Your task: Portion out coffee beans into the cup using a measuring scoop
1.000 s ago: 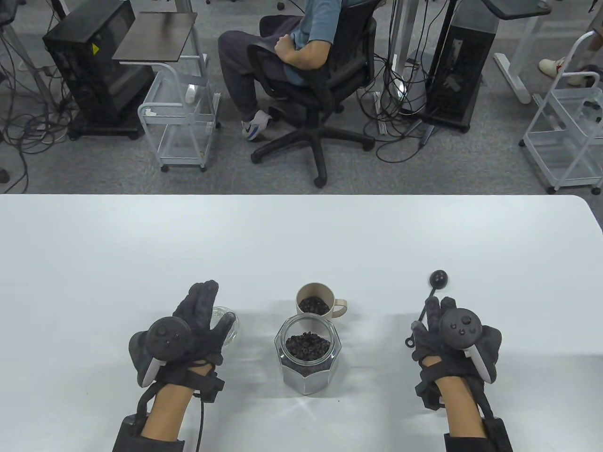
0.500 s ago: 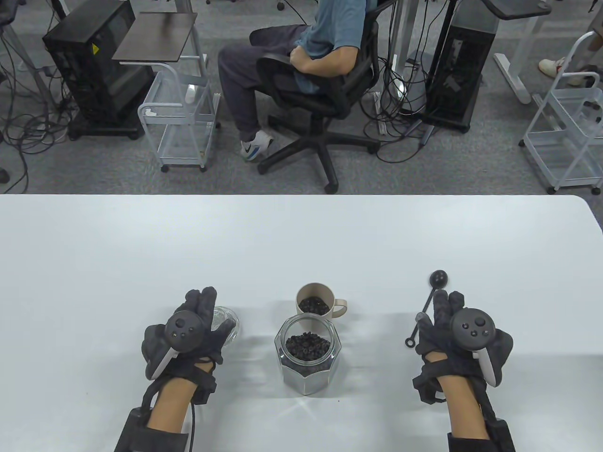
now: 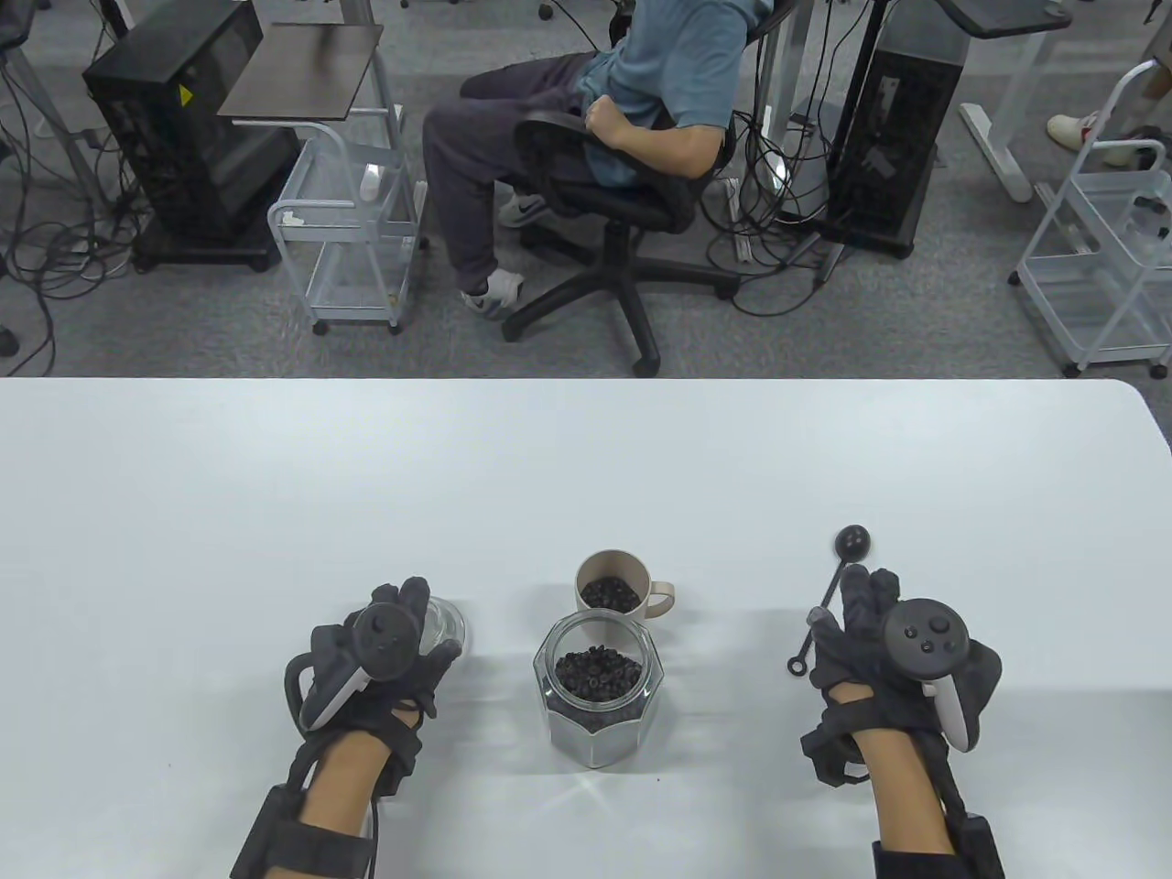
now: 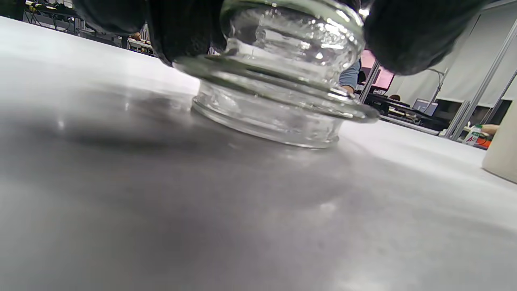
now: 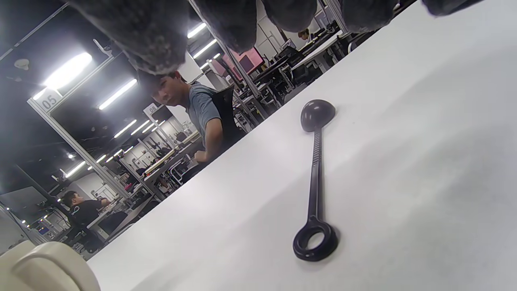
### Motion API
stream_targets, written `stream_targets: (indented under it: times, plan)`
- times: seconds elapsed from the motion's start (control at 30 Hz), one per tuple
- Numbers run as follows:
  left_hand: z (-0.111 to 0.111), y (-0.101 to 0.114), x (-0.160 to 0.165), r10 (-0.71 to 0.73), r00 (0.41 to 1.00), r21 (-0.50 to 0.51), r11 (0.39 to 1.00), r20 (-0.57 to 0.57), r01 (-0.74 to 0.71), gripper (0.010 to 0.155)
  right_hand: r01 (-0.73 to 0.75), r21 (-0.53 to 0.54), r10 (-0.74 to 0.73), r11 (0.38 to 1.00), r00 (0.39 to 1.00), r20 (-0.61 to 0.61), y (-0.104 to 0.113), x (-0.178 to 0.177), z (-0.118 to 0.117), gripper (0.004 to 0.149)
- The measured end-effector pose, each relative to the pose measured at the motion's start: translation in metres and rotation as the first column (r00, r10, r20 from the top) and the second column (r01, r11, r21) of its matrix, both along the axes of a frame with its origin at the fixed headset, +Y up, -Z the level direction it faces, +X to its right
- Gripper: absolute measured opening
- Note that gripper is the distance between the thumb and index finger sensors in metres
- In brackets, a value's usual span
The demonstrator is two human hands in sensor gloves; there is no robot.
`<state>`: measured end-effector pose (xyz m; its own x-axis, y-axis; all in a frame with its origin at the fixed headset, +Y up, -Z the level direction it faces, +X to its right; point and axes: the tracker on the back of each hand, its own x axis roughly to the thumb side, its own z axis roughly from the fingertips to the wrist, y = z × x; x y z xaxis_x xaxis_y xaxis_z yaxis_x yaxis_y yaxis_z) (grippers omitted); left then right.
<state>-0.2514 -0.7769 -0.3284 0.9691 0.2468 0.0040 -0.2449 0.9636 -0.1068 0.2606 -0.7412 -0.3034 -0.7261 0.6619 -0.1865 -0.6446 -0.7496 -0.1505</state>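
White table (image 3: pixel 275 476) bears jar (image 3: pixel 597 696), cup (image 3: pixel 612 586), scoop (image 3: pixel 833 586), glass lid (image 3: pixel 444 627).

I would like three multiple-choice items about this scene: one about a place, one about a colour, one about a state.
1. Where does the black plastic measuring scoop lie?
A. in the glass jar
B. on the white table, under the right hand
C. in the cup

2. What colour is the handled cup that holds beans?
A. beige
B. red
C. blue

3. What does the left hand do?
A. rests flat on the bare table
B. grips the clear glass lid
C. holds the scoop

Answers: 1 B, the right wrist view shows it flat on the table, untouched by the right hand; 2 A, the table view shows it beige; 3 B, fingertips clasp its knob.
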Motion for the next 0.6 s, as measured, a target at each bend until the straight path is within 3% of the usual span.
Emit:
stream_targets:
  times: [0.6]
  plan:
    - [-0.0017, 0.0017, 0.0052, -0.06, 0.998, 0.0, 0.998, -0.001, 0.06, 0.08, 0.01, -0.039, -0.01, 0.999, 1.0, 0.005, -0.0037, 0.0014, 0.0001, 0.067]
